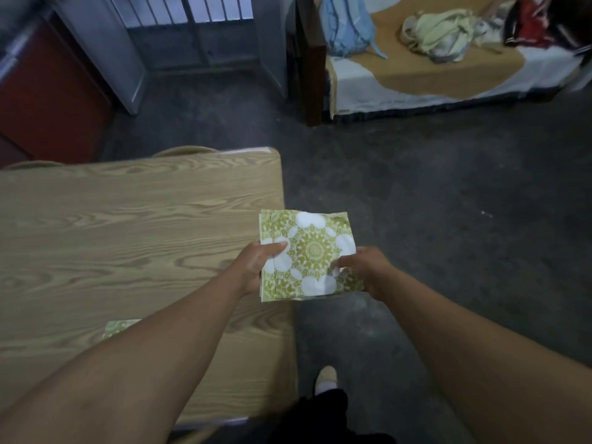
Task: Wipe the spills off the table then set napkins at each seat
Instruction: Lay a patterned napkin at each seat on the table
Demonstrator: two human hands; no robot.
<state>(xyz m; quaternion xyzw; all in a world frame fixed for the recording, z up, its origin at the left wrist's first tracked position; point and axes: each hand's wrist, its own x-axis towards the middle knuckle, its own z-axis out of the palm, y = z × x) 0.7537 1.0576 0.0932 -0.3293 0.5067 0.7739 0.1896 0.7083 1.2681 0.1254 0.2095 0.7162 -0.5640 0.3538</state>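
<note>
Both forearms reach out over the wooden table point(128, 219), which shows no spills; one napkin point(120, 326) already lies on it. Past the table's edge, the left hand point(256, 267) grips a stack of napkins point(307, 251), green mandala-printed, while the right hand point(368, 270) pinches its near corner. Other seats likely remain.

A light wood-grain bench point(134, 225) is standing on a dark grey floor point(432, 219), carrying one green-patterned napkin point(120, 326) lying flat near its near edge.
</note>
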